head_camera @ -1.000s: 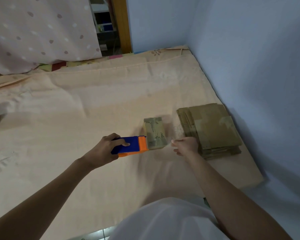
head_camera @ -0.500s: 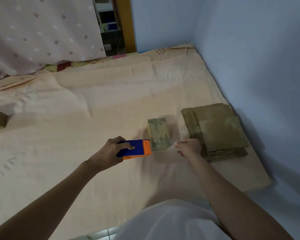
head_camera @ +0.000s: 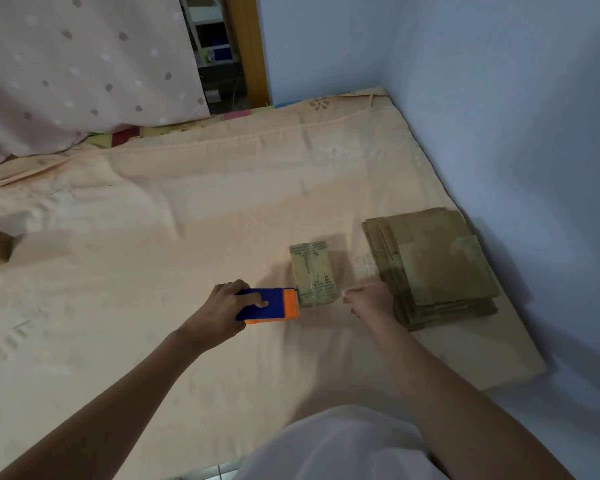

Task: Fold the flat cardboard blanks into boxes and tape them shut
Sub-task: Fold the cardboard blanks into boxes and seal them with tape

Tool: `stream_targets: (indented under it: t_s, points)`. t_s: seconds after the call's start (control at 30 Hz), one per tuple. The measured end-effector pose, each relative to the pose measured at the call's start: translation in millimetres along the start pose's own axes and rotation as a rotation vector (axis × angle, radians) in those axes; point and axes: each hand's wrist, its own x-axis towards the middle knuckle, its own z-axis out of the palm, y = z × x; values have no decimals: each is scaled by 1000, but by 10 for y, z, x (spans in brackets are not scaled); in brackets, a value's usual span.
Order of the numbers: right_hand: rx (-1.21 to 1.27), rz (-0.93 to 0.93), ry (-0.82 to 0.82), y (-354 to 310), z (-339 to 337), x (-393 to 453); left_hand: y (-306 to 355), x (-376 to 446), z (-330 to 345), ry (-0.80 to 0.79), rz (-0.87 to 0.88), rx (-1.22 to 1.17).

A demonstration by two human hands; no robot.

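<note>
Box point(head_camera: 313, 273), small and brown with shiny tape on top, sits on the peach bed sheet point(head_camera: 153, 220). My left hand point(head_camera: 222, 308) grips the blue and orange tape holder point(head_camera: 269, 304), touching its near left side. My right hand point(head_camera: 371, 299) pinches the tape end. Nothing much has moved since before. Flat blanks point(head_camera: 433, 265) lie stacked right, by the blue wall point(head_camera: 516, 133).
</note>
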Motion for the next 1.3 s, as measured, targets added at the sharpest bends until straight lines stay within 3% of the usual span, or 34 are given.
stream_targets:
  t_s: [0.5, 0.67, 0.97, 1.07, 1.17, 1.3]
  points:
    - [-210, 11, -8, 0, 111, 52, 55, -55, 76, 12, -74, -28]
    - [-248, -125, 8, -208, 261, 9, 119, -13, 39, 12, -65, -12]
    - [-339, -207, -61, -320, 337, -156, 158, -4, 10, -11, -70, 7]
    - [-402, -331, -56, -328, 349, -140, 168, -2, -3, -22, -67, 26]
    - [-500, -606, -66, -409, 376, -132, 177, 14, 0, -28, -70, 25]
    - [-711, -754, -247, -471, 425, -66, 146, 11, -8, -39, -61, 34]
